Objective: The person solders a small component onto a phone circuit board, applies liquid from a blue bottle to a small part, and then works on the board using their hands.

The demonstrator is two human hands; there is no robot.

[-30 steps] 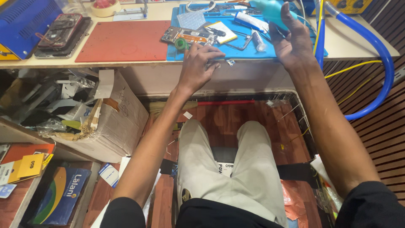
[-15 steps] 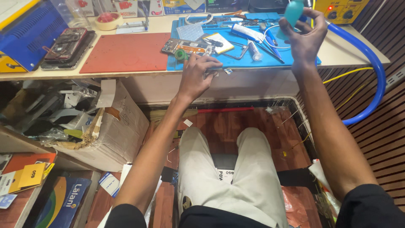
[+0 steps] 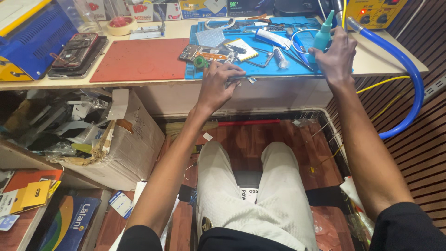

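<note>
The right hand (image 3: 338, 55) is wrapped around one small teal bottle (image 3: 322, 37) with a pointed tip, and holds it upright over the right end of the blue mat (image 3: 260, 69). The left hand (image 3: 218, 83) sits at the front edge of the blue mat, with its fingers curled down onto the mat; whether it pinches anything I cannot tell. Just above this hand, on the mat, lies one open phone board (image 3: 204, 53) with one small green ring (image 3: 200, 62) beside it. Further in on the mat are one white tube (image 3: 272, 38) and one small clear tube (image 3: 280, 57), plus some thin metal tools too mixed up to count. Left of the blue mat lies one red mat (image 3: 141, 59), flat on the surface (image 3: 385, 60). Further left of the blue mat, past the red one, rests one phone with its back off (image 3: 76, 50), and next to that is one blue machine (image 3: 32, 39). Behind the red mat sits one roll of tape (image 3: 121, 24). To the right of the blue mat, one thick blue hose (image 3: 411, 88) bends down from one yellow box (image 3: 376, 11). Below the blue mat are the person's two legs in pale trousers (image 3: 251, 195), and lower left of it stands one torn cardboard box (image 3: 125, 148) full of scraps.
</note>
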